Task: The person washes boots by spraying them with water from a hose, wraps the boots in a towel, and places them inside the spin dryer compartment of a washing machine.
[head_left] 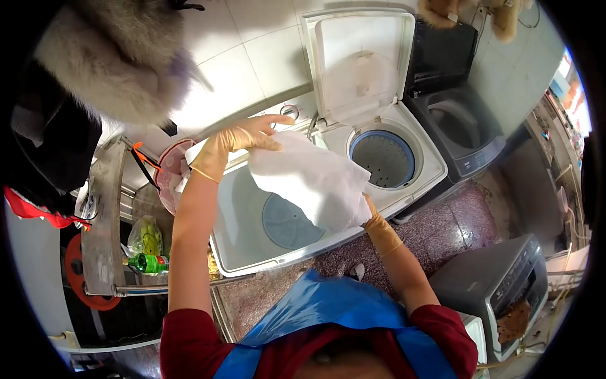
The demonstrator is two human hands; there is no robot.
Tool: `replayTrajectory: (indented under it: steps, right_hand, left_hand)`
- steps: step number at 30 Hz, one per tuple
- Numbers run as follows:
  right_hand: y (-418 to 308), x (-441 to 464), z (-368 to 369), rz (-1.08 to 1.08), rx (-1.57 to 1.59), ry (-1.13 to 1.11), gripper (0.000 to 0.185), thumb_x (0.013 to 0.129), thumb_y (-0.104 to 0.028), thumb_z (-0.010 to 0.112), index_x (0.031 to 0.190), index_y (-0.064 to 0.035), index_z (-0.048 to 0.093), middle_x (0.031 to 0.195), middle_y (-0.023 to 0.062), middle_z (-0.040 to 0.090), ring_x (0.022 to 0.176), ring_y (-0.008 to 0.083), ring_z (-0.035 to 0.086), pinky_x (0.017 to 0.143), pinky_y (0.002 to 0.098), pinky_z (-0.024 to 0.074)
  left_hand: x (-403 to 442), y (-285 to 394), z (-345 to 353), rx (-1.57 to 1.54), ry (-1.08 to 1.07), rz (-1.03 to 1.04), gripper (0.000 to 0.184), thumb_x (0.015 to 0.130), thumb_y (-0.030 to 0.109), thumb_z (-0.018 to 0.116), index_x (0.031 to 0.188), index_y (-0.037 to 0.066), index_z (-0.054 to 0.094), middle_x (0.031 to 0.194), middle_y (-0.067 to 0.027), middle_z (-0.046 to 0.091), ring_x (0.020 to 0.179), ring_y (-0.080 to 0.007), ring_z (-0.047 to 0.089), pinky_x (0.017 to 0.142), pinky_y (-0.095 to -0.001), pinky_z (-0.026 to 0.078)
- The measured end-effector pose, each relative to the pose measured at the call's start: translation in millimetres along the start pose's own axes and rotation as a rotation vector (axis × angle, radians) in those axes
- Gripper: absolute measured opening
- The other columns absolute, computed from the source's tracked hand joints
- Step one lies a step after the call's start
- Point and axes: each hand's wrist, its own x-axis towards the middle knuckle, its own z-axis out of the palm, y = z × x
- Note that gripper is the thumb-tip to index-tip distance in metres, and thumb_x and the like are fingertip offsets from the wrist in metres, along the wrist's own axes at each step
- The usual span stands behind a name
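A white, flat piece of material [309, 177] hangs stretched between my two gloved hands above the washing machine. My left hand [246, 136], in a pale yellow glove, pinches its upper left corner. At its lower right edge my right hand [374, 221], gloved as well, grips it. Beneath the material is the wide wash tub [243, 221] of the twin-tub machine, with a round disc [284, 227] at its bottom. To the right lies the open round spin drum [382, 158], its white lid [363, 69] raised against the wall.
A dark washing machine [461, 126] stands at the right and a grey one [492, 290] at the lower right. Furry pieces [120, 57] hang at the upper left. A pink basket [169, 180], a wooden shelf [104, 221] and a green bottle [150, 263] are at the left.
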Motion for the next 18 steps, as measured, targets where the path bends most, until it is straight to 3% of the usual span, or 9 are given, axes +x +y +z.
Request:
replayTrajectory:
  steps: [2,3,4,6,7,9,10,16,18]
  right_hand:
    - [0.8,3.2,2.0,-0.023,-0.052,-0.014,0.036,0.096,-0.011,0.052,0.13,-0.0023,0.057,0.127,0.0137,0.062,0.114,0.0244,0.062,0.098,0.0358,0.0504]
    - [0.4,5.6,0.5,-0.044,-0.141,-0.038,0.039,0.097,-0.012,0.051,0.135,-0.0023,0.05,0.132,0.0135,0.057,0.119,0.0244,0.058,0.101,0.036,0.0477]
    - [-0.2,8.1,-0.7,-0.068,-0.229,-0.06,0.043,0.099,-0.014,0.049,0.14,-0.0022,0.043,0.138,0.0134,0.053,0.124,0.0244,0.054,0.104,0.0362,0.0451]
    - [-2.1,15.2,-9.9,-0.112,-0.409,-0.097,0.051,0.102,-0.017,0.046,0.149,-0.0022,0.03,0.148,0.0132,0.043,0.134,0.0243,0.045,0.111,0.0366,0.0398]
    - [-1.4,22.3,-20.7,-0.161,-0.586,-0.055,0.054,0.099,-0.019,0.052,0.148,-0.0038,0.034,0.146,0.0124,0.046,0.133,0.0242,0.047,0.111,0.0382,0.0394]
    - [0.2,25.5,-21.8,-0.208,-0.763,-0.001,0.056,0.096,-0.021,0.058,0.146,-0.0053,0.038,0.144,0.0115,0.049,0.131,0.0241,0.048,0.11,0.0399,0.0389]
    - [-0.5,27.5,-6.9,-0.254,-0.891,-0.027,0.058,0.096,-0.023,0.058,0.147,-0.0066,0.036,0.145,0.0111,0.047,0.132,0.0249,0.047,0.111,0.0405,0.038]
    - [-4.7,39.0,39.9,-0.354,-1.131,-0.084,0.065,0.096,-0.027,0.058,0.15,-0.0082,0.029,0.148,0.0099,0.044,0.133,0.0237,0.046,0.113,0.0393,0.0357]
    - [-2.8,31.4,46.8,-0.357,-1.157,-0.085,0.066,0.096,-0.028,0.058,0.151,-0.0083,0.027,0.148,0.0097,0.044,0.133,0.0232,0.046,0.113,0.0388,0.0354]
  left_hand:
    - [-2.4,-29.7,-21.5,0.545,0.262,-0.027,0.082,0.073,0.02,0.083,0.143,0.007,0.043,0.114,-0.0149,0.061,0.111,-0.022,0.055,0.094,-0.035,0.05]
    - [-4.2,-56.1,-41.6,0.806,0.284,0.116,0.085,0.071,0.018,0.082,0.145,0.01,0.042,0.127,-0.0165,0.056,0.124,-0.0287,0.05,0.103,-0.04,0.045]
    - [-4.9,-55.6,-33.8,0.814,0.277,0.121,0.085,0.071,0.018,0.082,0.145,0.01,0.042,0.127,-0.0165,0.056,0.124,-0.0287,0.05,0.103,-0.04,0.045]
    - [-14.6,-58.2,13.6,1.465,0.998,-0.07,0.087,0.069,0.027,0.085,0.144,0.012,0.042,0.14,-0.0147,0.048,0.132,-0.0334,0.044,0.111,-0.0437,0.036]
    - [-20.3,-43.4,48.1,1.062,0.925,0.099,0.076,0.068,0.032,0.086,0.132,0.012,0.051,0.141,-0.0146,0.046,0.135,-0.0361,0.038,0.112,-0.0468,0.033]
    - [-22.7,-40.3,104.8,0.746,0.686,0.565,0.065,0.067,0.042,0.085,0.117,0.011,0.057,0.144,-0.0136,0.043,0.14,-0.0371,0.033,0.116,-0.0504,0.024]
    - [-19.1,-49.7,121.6,0.822,0.535,0.885,0.065,0.068,0.046,0.084,0.114,0.012,0.054,0.146,-0.0126,0.042,0.141,-0.0354,0.033,0.12,-0.0508,0.016]
    - [-1.5,-72.0,150.0,0.698,0.397,0.857,0.032,0.074,0.027,0.082,0.09,0.012,0.059,0.144,-0.0086,0.048,0.136,-0.0347,0.04,0.119,-0.0493,0.017]
    - [-13.7,-65.6,139.4,0.435,0.289,0.936,0.02,0.081,0.017,0.076,0.092,0.008,0.063,0.139,-0.0097,0.055,0.131,-0.0342,0.047,0.115,-0.0469,0.03]
